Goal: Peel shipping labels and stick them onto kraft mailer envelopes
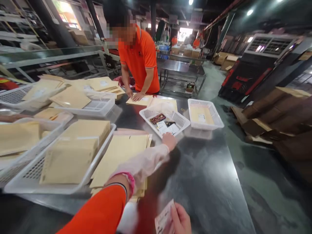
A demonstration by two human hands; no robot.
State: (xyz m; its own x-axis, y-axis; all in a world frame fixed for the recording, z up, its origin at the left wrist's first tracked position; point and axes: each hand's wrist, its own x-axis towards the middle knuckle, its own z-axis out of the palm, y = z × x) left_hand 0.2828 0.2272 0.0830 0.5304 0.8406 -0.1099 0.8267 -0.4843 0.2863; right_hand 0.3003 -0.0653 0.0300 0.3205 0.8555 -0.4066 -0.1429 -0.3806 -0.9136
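Working well at this reach depends on both hands. The left hand is at the near edge of a white perforated plastic basket, far from the wearer on the steel table. Its fingertips are hidden, so I cannot tell whether they are apart, together or clamped on anything. In the basket lie a dark red patterned case-like piece, a dark one beside it and some white packets; these seem best handled singly, by their edges, since they overlap and could drag one another.

The right hand, near the wearer, has thumb and fingers together on a printed slip. A light pinch at one edge should avoid creasing it and leave the print readable.

The left forearm's translucent sleeve cover crosses above the near stack of kraft envelopes; lifting the elbow would help avoid shifting the upper ones. A co-worker's hands press on envelopes at the far side, so that space deserves room.
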